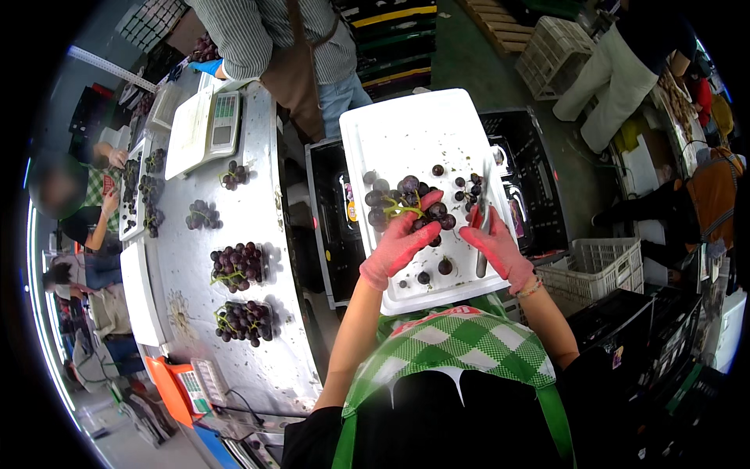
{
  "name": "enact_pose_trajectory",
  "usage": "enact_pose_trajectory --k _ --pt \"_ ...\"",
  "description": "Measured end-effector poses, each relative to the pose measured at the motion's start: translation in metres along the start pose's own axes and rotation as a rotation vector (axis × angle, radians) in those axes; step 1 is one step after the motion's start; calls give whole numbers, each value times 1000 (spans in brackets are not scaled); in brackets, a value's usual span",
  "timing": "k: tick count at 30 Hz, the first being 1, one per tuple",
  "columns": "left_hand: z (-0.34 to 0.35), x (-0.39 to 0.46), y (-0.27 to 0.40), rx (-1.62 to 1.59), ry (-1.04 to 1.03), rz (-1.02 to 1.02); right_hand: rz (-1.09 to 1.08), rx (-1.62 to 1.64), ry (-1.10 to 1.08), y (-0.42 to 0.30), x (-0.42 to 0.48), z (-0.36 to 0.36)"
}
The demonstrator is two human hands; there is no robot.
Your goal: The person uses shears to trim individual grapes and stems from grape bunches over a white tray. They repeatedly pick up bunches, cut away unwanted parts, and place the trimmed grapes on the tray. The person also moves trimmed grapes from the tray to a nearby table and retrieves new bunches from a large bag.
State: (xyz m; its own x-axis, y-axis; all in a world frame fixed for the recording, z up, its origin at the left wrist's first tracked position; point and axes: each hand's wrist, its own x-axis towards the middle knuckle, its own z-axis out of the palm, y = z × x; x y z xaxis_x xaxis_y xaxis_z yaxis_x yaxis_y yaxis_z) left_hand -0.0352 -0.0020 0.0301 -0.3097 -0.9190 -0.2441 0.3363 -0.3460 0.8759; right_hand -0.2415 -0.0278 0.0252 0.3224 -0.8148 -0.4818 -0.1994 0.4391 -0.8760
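Note:
A white plastic tray [410,129] lies before me. My left hand [401,243], in a pinkish-red glove, holds a bunch of dark grapes [410,202] by its green stems above the tray. To its right my right hand [498,246], gloved alike, grips scissors [481,261] that point away from me; how far their blades are apart cannot be told. A small cluster of grapes [469,192] lies beyond the scissors. Loose grapes [445,266] and stem scraps are scattered on the tray floor.
The tray rests over black crates [530,152]. At left a metal table [252,214] bears several grape bunches [237,267] and a weighing scale [202,132]. Co-workers stand beyond the table and at its far end. A white basket [603,267] stands at right.

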Motion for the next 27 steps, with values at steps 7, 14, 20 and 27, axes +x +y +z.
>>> enact_pose_trajectory --k 7,14,20,27 --pt "-2 -1 -13 90 72 -37 111 -579 68 0 3 1" --pt "-3 -4 -11 44 117 15 105 -377 6 21 22 -4" --pt "-8 -4 -20 -17 183 61 -42 -159 -166 6 3 -6" --pt "-1 -7 -1 83 246 5 -350 -771 -153 -22 -31 -12"
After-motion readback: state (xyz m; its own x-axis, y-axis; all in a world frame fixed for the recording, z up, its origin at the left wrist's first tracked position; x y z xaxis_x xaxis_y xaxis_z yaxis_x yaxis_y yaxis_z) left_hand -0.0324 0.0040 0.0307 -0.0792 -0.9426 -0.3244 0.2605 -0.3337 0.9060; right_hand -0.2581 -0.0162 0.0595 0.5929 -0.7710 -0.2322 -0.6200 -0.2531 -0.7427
